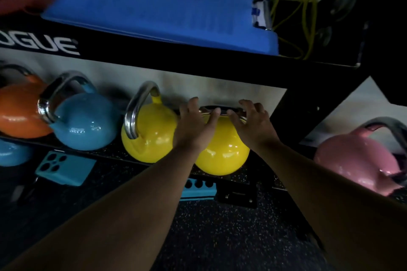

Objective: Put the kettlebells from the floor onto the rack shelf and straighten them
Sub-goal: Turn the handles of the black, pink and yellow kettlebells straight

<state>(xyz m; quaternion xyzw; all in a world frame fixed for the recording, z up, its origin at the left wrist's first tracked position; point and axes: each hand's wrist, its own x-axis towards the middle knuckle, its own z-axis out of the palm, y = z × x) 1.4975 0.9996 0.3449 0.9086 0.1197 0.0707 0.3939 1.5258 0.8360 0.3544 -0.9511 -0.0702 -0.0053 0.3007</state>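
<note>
A: What sits on the lower rack shelf?

B: A row of kettlebells. From its left end: an orange kettlebell, a blue kettlebell, a yellow kettlebell with its steel handle turned toward the shelf's front edge, then a second yellow kettlebell near the right end, just beside the black upright. The two yellow ones look to be touching, though the left hand covers the spot.

A: And the hands?

B: Both are at the handle of the second yellow kettlebell. The left hand has its fingers loosely curled, the tips resting on the bar. The right hand has its fingers spread fairly wide, hooked over the bar's right half. Neither hand is clenched around it.

A: Is that kettlebell down on the shelf?

B: Its round body overhangs the front edge; I cannot tell whether its base rests fully.

A: Anything on the upper shelf?

B: A blue pad fills most of it, with a yellow cord at the right end.

A: Beyond the rack?

B: A pink kettlebell stands past the upright, to the right. Under the shelf's front edge, on the speckled floor, lie two turquoise blocks with holes.
</note>
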